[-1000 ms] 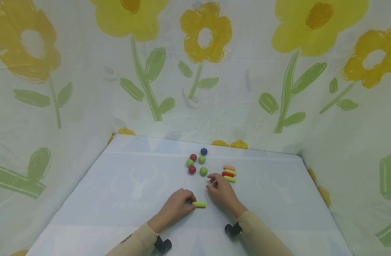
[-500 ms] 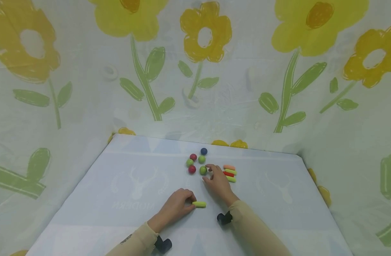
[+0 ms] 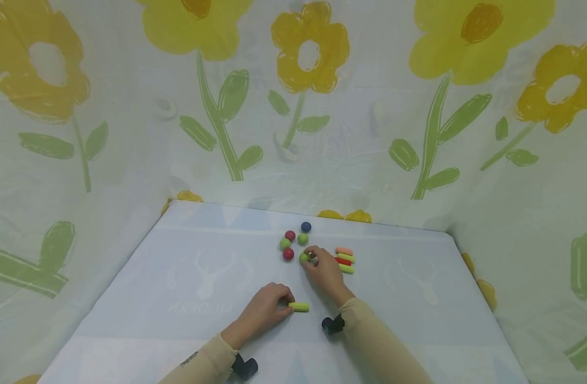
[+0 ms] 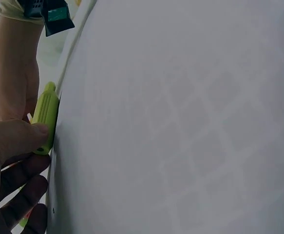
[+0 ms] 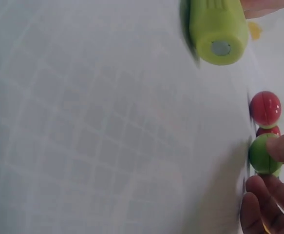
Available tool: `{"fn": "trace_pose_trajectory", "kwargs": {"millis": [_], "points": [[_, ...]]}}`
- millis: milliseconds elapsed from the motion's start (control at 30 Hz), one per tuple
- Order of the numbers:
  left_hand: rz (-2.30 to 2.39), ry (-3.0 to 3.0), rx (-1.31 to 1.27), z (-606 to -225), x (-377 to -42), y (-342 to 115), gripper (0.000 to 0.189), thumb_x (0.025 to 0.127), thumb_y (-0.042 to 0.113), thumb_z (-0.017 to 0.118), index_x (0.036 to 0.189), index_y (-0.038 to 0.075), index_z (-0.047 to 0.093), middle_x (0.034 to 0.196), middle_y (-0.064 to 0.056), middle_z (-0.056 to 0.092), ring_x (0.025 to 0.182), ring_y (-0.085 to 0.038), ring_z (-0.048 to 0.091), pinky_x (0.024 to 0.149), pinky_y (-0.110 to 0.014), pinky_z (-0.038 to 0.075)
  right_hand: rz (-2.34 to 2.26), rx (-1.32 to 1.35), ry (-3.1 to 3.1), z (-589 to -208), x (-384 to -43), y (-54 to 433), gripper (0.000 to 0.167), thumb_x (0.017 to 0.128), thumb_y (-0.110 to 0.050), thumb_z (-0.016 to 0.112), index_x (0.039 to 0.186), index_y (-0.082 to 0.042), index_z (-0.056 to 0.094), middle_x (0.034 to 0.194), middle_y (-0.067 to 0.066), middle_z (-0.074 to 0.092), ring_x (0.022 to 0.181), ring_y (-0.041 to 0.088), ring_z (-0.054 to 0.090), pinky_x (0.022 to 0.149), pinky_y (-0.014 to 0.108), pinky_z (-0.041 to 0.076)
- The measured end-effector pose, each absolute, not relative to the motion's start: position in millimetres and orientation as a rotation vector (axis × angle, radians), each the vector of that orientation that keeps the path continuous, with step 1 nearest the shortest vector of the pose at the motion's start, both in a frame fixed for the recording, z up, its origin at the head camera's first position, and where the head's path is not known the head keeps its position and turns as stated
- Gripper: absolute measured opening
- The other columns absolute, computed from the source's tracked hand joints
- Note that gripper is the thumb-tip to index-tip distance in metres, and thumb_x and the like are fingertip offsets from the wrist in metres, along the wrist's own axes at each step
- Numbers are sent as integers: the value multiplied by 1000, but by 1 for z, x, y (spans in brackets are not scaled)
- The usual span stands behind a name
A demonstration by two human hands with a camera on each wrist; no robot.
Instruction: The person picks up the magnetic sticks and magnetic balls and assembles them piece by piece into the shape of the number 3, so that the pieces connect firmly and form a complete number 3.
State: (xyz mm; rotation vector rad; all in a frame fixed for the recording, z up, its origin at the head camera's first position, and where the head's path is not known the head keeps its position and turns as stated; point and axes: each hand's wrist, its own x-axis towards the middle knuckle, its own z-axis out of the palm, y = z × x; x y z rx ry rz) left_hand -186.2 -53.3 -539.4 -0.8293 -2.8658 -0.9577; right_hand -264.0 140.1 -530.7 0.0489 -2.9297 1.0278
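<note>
My left hand pinches a short yellow-green ridged stick at its left end, low over the table. In the left wrist view the stick has a tapered tip, and the thumb presses its side. Farther out, the right hand holds a small green ball between thumb and fingers. The right wrist view shows the thumb on this green ball, which has a seam. It looks to be at the table surface; whether it is lifted I cannot tell.
Beyond the right hand lie two red balls, two more green balls and a blue ball. Right of that hand, several sticks in orange, yellow-green and red lie in a row. Flowered curtains surround the white table.
The right hand has moved left and away from the stick row to the nearest green ball, and its fingers have closed round it. The left hand and its stick stay put.
</note>
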Motion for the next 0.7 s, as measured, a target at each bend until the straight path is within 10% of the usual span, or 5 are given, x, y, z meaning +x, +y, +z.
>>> {"fn": "trace_pose_trajectory", "kwargs": {"millis": [700], "points": [[-978, -2883, -821, -537, -185, -53, 11, 83, 24, 77, 91, 23, 70, 87, 14, 66, 80, -1, 51, 74, -22, 46, 1103, 226, -3043, -523, -234, 162, 26, 86, -29, 75, 110, -22, 66, 98, -1, 67, 82, 14, 56, 72, 25, 50]]}}
